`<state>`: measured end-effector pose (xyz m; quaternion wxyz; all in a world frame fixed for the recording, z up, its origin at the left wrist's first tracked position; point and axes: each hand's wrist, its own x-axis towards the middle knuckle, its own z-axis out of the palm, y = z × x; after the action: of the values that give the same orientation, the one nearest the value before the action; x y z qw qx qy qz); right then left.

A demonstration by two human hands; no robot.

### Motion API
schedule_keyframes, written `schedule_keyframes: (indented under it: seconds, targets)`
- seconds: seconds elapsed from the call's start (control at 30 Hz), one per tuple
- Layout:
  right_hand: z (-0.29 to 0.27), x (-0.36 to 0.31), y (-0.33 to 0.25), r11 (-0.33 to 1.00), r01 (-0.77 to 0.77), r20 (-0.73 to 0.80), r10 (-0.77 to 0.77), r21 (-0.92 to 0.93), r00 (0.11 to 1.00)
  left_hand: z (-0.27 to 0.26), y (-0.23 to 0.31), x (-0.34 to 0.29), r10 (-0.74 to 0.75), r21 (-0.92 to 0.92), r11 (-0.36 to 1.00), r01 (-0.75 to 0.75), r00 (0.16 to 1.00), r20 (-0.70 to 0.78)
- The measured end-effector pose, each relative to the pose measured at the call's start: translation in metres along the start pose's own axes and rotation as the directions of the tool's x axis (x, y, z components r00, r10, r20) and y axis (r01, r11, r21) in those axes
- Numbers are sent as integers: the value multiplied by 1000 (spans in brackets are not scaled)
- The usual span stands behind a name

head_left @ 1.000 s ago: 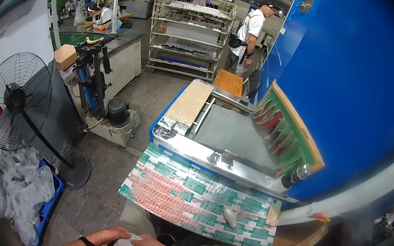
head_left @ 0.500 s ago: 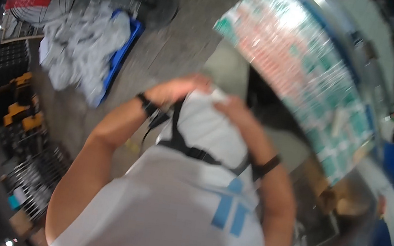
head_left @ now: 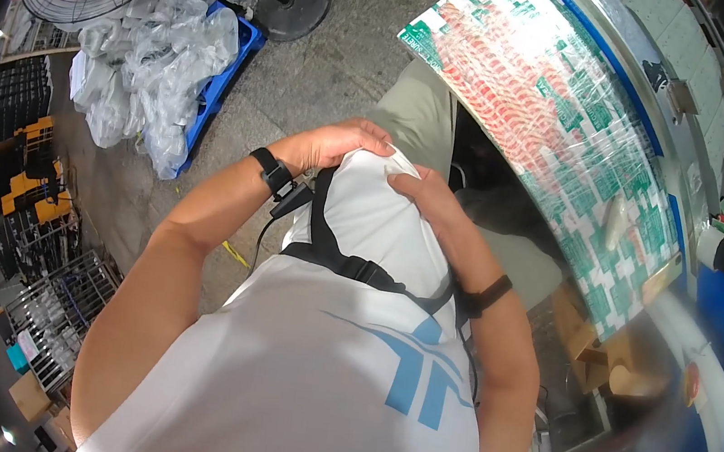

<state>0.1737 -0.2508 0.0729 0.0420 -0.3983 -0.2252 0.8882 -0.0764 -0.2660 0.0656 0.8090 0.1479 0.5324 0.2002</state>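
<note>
At the front of my body, my left hand (head_left: 342,145) pinches the hem of the white T-shirt (head_left: 378,210) that I wear. My right hand (head_left: 428,195) has its thumb and fingers closed on the same hem, a short way to the right. Between the two hands the cloth is pulled up and outward. A black strap with a buckle (head_left: 363,270) crosses the shirt below them. Beside my left wrist hangs a small black clip-like device (head_left: 292,201) on a cable. Some fingertips are hidden behind the fabric.
To the right stands a table with a green, white and red patterned covering (head_left: 566,134) under clear film. Bagged clear plastic items (head_left: 159,62) lie on a blue pallet (head_left: 220,102) at the left, near a floor fan (head_left: 295,7). A wire rack (head_left: 62,315) stands lower left.
The picture has gone from blurred to sharp. Both hands stay at the shirt hem, with the left hand slightly higher in the picture and the cloth edge drawn up a little.
</note>
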Motion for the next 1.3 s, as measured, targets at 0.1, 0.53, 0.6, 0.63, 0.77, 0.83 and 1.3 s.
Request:
schedule_keyframes:
  seconds: [0.1, 0.53, 0.6, 0.63, 0.77, 0.83, 1.3]
  targets:
    - [-5, 5, -11, 999, 27, 60, -26, -18, 998, 5, 15, 1, 16, -32, 999, -16, 1000, -9]
    - [-33, 55, 12, 746, 38, -58, -103, -665, 993, -7, 6, -4, 82, 133, 987, -91, 994, 73]
    - [-49, 73, 50, 826, 147, -54, -209, -545, 976, -7, 1, 10, 16, 157, 987, -21, 999, 37]
    - [-46, 69, 48, 843, 202, -49, -259, -498, 965, -1, 4, 8, 34, 185, 982, -42, 998, 48]
    - [-46, 29, 16, 899, 147, 95, -118, -413, 988, 9, 34, 2, -81, 589, 808, -17, 987, 139]
    - [-43, 16, 8, 912, 169, 112, -137, -373, 984, 19, 51, -5, -163, 738, 675, -10, 973, 163]
    - [-73, 39, 24, 985, 110, 101, -96, -137, 990, 28, 61, -10, -191, 610, 790, 59, 969, 154]
